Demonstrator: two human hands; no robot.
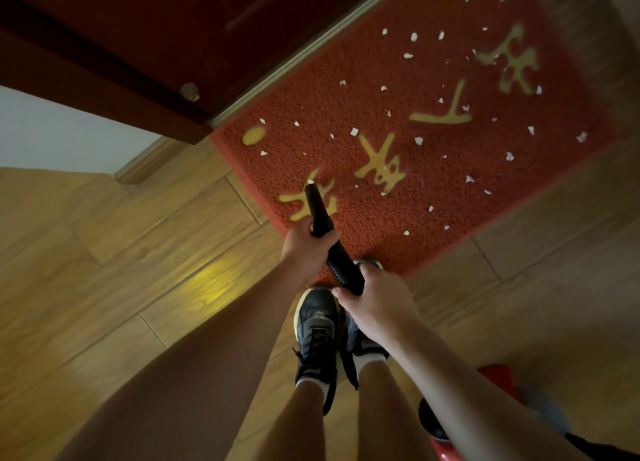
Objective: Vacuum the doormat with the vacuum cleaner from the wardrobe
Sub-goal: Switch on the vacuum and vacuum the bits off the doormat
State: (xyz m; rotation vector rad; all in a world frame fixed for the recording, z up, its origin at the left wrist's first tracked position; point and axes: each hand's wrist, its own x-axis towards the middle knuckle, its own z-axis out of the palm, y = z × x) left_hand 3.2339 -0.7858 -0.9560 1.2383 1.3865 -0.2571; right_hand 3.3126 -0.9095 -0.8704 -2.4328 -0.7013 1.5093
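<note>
A red doormat with gold characters lies on the wooden floor, strewn with several white paper scraps. Both hands hold the vacuum's black nozzle, whose tip rests on the mat's near-left part, at a gold character. My left hand grips the nozzle's smooth tube. My right hand grips the ribbed hose end lower down. The red vacuum cleaner body sits on the floor at the lower right, mostly hidden by my right arm.
A dark red door with a round knob stands beyond the mat's far edge, with a metal threshold strip along it. My feet in dark sneakers stand at the mat's near edge. Wooden floor surrounds the mat.
</note>
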